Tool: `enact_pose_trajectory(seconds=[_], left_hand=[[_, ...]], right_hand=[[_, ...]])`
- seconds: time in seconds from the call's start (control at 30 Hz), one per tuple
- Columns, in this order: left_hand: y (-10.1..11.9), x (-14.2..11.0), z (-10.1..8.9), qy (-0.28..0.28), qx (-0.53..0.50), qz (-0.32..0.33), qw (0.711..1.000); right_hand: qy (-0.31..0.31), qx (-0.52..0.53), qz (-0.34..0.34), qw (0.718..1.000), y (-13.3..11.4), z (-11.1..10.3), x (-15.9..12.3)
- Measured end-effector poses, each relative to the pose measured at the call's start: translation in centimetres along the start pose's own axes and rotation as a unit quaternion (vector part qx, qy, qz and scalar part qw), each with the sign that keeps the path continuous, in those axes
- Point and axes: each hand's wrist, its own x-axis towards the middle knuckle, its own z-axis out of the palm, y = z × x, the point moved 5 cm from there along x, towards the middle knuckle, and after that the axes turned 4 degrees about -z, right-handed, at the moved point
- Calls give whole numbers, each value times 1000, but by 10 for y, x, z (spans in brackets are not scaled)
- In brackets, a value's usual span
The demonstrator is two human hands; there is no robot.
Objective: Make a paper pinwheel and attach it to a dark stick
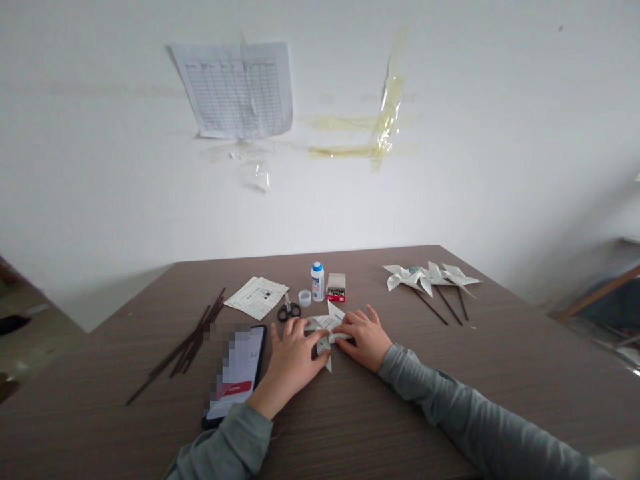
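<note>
A folded paper pinwheel (327, 328) lies on the brown table (450, 373) between both hands. My left hand (293, 363) rests over its left side, thumb and fingers pinching the paper near the centre. My right hand (364, 337) presses on its right side, fingers curled onto the folds. Both sleeves are grey.
A phone (239, 373) lies left of my left hand. Dark sticks (187, 347) are further left. Behind the hands are scissors (289, 309), paper sheets (257, 297), a small cap (305, 297), a glue bottle (317, 281) and a pin box (336, 287). Finished pinwheels (433, 279) on sticks lie at right.
</note>
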Motion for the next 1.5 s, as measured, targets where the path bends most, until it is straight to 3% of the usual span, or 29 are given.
enact_pose_trajectory(seconds=[0.77, 1.07, 1.27, 1.5], left_hand=[[3, -1, -2, -3, 7, -4, 1000], [0, -2, 2, 28, -15, -12, 999], [2, -3, 0, 10, -3, -16, 1000], [4, 0, -4, -15, 6, -13, 1000]], right_hand=[[-10, -1, 13, 1000, -2, -1, 0], [-21, 16, 8, 1000, 1, 1, -1], [-21, 0, 17, 1000, 4, 12, 1], [-27, 4, 18, 999, -3, -1, 1]])
